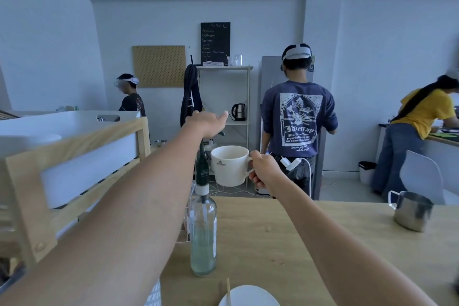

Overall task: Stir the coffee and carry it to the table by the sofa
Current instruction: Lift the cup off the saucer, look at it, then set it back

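My right hand grips the handle of a white coffee mug and holds it in the air beyond the far edge of the wooden counter. The mug sits just under the dark spout of a clear pump bottle that stands on the counter. My left hand is stretched out over the bottle's pump head and curls down onto it, thumb pointing right; its fingers are hidden. What is inside the mug cannot be seen.
A steel milk pitcher stands at the counter's right. A white plate with a wooden stick lies at the near edge. A wooden rack holding a white bin fills the left. Three people stand beyond; a white chair is at right.
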`<state>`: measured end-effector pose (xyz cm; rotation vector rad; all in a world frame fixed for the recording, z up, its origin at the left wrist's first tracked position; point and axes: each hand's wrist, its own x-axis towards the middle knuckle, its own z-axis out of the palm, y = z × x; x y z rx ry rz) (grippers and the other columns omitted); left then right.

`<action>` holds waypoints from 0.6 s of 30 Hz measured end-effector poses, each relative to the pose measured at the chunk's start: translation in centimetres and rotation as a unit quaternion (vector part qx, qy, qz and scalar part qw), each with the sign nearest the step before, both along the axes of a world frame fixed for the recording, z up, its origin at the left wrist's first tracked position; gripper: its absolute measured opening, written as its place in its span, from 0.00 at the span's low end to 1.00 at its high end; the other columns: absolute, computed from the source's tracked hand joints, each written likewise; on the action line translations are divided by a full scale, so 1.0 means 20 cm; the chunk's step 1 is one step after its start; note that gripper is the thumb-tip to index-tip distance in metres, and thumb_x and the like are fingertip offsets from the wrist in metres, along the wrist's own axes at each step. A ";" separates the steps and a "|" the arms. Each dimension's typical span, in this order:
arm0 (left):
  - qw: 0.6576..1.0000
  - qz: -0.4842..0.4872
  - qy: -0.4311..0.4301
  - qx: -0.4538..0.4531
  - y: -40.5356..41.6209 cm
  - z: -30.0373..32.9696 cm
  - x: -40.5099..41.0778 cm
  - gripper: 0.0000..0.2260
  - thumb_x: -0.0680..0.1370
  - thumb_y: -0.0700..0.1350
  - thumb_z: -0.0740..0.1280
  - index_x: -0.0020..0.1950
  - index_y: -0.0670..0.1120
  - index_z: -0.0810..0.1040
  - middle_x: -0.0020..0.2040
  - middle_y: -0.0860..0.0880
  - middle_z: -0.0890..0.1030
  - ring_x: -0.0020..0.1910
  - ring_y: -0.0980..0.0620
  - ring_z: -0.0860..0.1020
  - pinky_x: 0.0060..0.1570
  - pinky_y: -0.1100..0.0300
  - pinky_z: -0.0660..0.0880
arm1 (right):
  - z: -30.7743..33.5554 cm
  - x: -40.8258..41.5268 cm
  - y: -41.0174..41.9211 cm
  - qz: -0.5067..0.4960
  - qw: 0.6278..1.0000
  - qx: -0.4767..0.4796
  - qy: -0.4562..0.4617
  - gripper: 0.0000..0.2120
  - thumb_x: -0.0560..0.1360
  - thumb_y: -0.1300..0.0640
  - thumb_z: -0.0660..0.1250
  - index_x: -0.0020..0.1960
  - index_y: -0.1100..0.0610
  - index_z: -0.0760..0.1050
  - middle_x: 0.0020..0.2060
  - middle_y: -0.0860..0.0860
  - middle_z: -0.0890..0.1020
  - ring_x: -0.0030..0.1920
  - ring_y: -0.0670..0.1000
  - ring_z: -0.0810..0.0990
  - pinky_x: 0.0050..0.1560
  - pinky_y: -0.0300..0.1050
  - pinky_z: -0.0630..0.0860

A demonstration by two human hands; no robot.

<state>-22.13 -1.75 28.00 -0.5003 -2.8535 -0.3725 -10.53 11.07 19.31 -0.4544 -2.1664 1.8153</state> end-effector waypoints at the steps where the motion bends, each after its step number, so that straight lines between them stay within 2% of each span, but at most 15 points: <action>1: 0.998 -0.012 0.065 -0.008 -0.01 0.00 0.03 0.36 0.79 0.64 0.40 0.56 0.41 0.80 0.62 0.38 0.77 0.65 0.38 0.70 0.67 0.41 0.64 | 0.00 0.00 -0.01 -0.002 1.000 -0.005 -0.001 0.16 0.78 0.53 0.53 0.34 0.58 0.68 0.26 0.54 0.72 0.22 0.49 0.64 0.23 0.35 0.59; 2: 0.992 -0.016 0.127 -0.016 -0.01 -0.01 0.05 0.35 0.80 0.62 0.41 0.46 0.40 0.80 0.54 0.38 0.81 0.59 0.38 0.74 0.64 0.42 0.66 | 0.01 0.01 -0.01 -0.006 1.000 -0.009 -0.003 0.16 0.77 0.53 0.53 0.34 0.58 0.67 0.26 0.54 0.72 0.22 0.49 0.64 0.23 0.34 0.59; 3: 0.983 -0.017 0.182 -0.016 -0.01 -0.02 0.08 0.34 0.81 0.61 0.42 0.39 0.40 0.78 0.50 0.38 0.81 0.55 0.38 0.74 0.61 0.43 0.67 | 0.01 0.01 -0.01 -0.010 1.000 -0.010 -0.006 0.16 0.77 0.53 0.53 0.34 0.58 0.67 0.26 0.55 0.72 0.21 0.49 0.64 0.22 0.33 0.60; 4: 0.975 -0.016 0.220 -0.009 -0.02 -0.03 0.11 0.32 0.81 0.60 0.43 0.39 0.41 0.78 0.48 0.39 0.81 0.55 0.39 0.74 0.60 0.43 0.68 | 0.01 0.01 -0.02 -0.013 1.000 -0.011 -0.006 0.15 0.77 0.54 0.53 0.34 0.58 0.67 0.26 0.55 0.72 0.21 0.49 0.64 0.21 0.32 0.60; 6: 0.968 -0.006 0.248 0.026 -0.04 -0.07 0.16 0.30 0.82 0.59 0.46 0.48 0.41 0.80 0.54 0.39 0.79 0.56 0.38 0.73 0.58 0.44 0.68 | 0.01 0.04 -0.04 -0.016 1.000 -0.016 -0.011 0.15 0.77 0.54 0.53 0.34 0.58 0.67 0.27 0.56 0.72 0.22 0.49 0.64 0.20 0.31 0.61; 9: 0.965 0.020 0.223 0.133 -0.08 -0.12 0.21 0.25 0.82 0.58 0.49 0.62 0.42 0.75 0.66 0.38 0.69 0.63 0.38 0.68 0.62 0.43 0.66 | 0.01 0.09 -0.06 -0.015 1.000 -0.024 -0.010 0.15 0.78 0.53 0.53 0.35 0.58 0.68 0.28 0.56 0.73 0.23 0.49 0.66 0.19 0.32 0.62; 11: 0.949 0.041 0.198 0.242 -0.10 -0.16 0.23 0.22 0.82 0.55 0.51 0.64 0.42 0.71 0.66 0.39 0.66 0.63 0.40 0.67 0.61 0.45 0.67 | 0.02 0.10 -0.05 -0.019 0.999 -0.028 -0.007 0.16 0.78 0.53 0.52 0.36 0.58 0.69 0.28 0.55 0.72 0.23 0.49 0.66 0.19 0.32 0.62; 13: 0.919 0.042 0.207 0.333 -0.12 -0.21 0.26 0.16 0.82 0.52 0.55 0.59 0.40 0.69 0.61 0.40 0.67 0.57 0.42 0.70 0.54 0.50 0.70 | 0.04 0.11 -0.04 -0.021 0.999 -0.034 0.001 0.16 0.79 0.53 0.52 0.37 0.58 0.69 0.28 0.55 0.72 0.23 0.48 0.65 0.19 0.32 0.62; 15: 0.903 0.042 0.211 0.373 -0.15 -0.29 0.33 0.12 0.82 0.50 0.56 0.53 0.41 0.67 0.53 0.43 0.68 0.48 0.45 0.71 0.46 0.55 0.69 | 0.05 0.13 -0.05 -0.022 0.999 -0.042 0.005 0.15 0.79 0.53 0.52 0.38 0.58 0.69 0.29 0.55 0.72 0.24 0.48 0.65 0.19 0.32 0.62; 16: 0.907 0.043 0.181 0.379 -0.17 -0.34 0.35 0.12 0.82 0.50 0.55 0.51 0.41 0.68 0.49 0.45 0.69 0.44 0.47 0.70 0.43 0.55 0.68 | 0.05 0.16 -0.07 -0.021 0.999 -0.046 0.004 0.15 0.79 0.53 0.52 0.38 0.58 0.69 0.29 0.55 0.72 0.24 0.48 0.65 0.19 0.33 0.62; 18: 0.906 0.032 0.058 0.417 -0.18 -0.43 0.39 0.18 0.83 0.52 0.50 0.46 0.40 0.71 0.41 0.45 0.73 0.39 0.46 0.73 0.42 0.55 0.69 | 0.03 0.19 -0.09 -0.020 0.998 -0.057 0.007 0.15 0.79 0.52 0.52 0.37 0.58 0.68 0.28 0.55 0.72 0.24 0.48 0.64 0.18 0.33 0.61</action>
